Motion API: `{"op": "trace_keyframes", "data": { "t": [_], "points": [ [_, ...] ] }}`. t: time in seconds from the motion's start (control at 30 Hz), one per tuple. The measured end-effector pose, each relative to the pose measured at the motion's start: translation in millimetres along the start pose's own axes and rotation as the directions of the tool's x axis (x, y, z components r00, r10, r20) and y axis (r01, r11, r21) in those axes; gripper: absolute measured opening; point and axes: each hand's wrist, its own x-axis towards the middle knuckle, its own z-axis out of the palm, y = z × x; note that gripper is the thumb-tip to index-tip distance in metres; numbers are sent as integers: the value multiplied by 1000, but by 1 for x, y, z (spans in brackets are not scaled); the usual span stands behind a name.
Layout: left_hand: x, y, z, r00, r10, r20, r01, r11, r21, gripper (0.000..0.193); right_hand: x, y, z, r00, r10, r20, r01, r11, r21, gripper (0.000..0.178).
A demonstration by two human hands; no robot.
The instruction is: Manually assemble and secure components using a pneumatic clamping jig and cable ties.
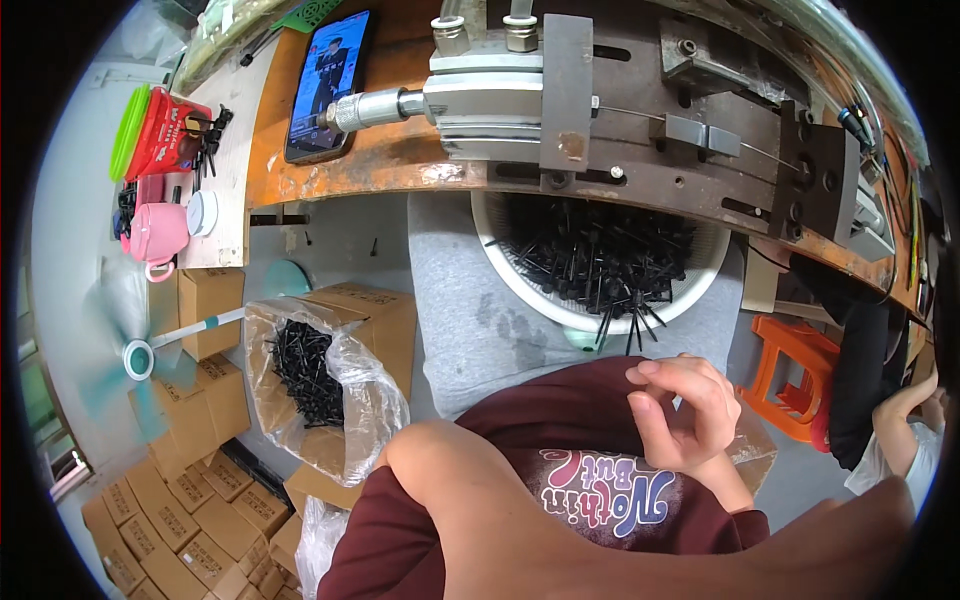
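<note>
The right hand (680,415) hovers loosely curled and holding nothing, just below the round white basket (600,300) of black nails (600,250). The left hand is out of view. The basket sits under the rusty desk edge (400,165).

Right hand (682,415) raised over the lap, fingers (668,372) curled loosely inward, thumb beside the forefinger; anything pinched between them too small to tell. Just above it, white round basket (540,290) resting on the grey-clad lap, tucked under the edge of the rusty orange desk (330,170), heaped with thin black nail-like pins (600,255), several sticking out over the near rim. Left hand out of sight; only the upper arm showing.
</note>
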Motion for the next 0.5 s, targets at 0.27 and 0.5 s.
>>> {"op": "trace_keyframes", "data": {
  "t": [0.27,0.5],
  "points": [
    [-11,40,-10,997,-19,-76,32,985,171,24,0,0,-2,997,-19,-72,15,998,-53,25],
    [-39,89,-9,952,4,-306,267,473,839,22,16,-1,-48,969,-166,-186,167,986,-6,12]
  ]
}}
